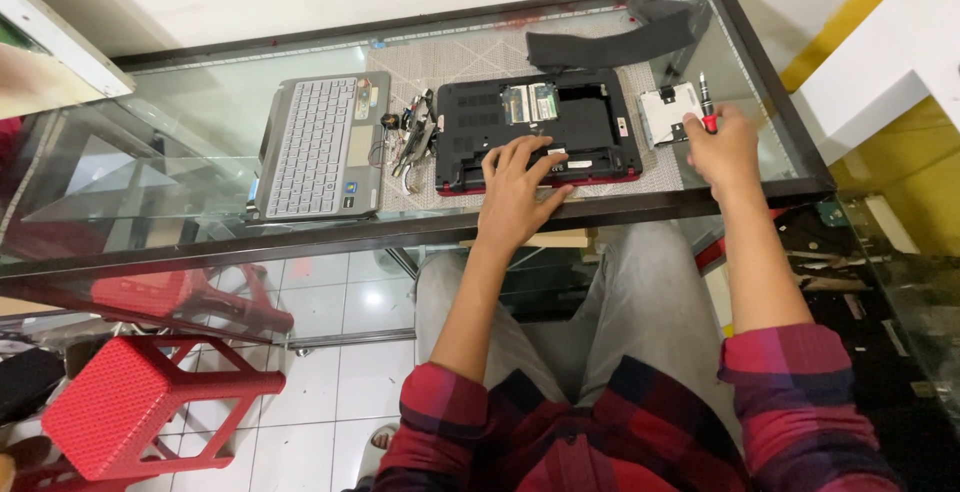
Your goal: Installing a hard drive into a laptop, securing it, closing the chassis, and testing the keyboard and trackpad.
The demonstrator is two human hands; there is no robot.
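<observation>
An opened black laptop base with red edges lies bottom-up on a patterned mat on the glass table. My left hand rests flat on its near edge, fingers spread. My right hand is closed around a red-handled screwdriver, held upright at the table's right side, next to a silver hard drive. A grey keyboard panel lies to the left of the base, with loose small parts and cables between them.
A black cloth strap lies at the back of the mat. The table's dark frame runs along the near edge. Red plastic stools stand on the tiled floor at lower left. Yellow and white furniture stands at right.
</observation>
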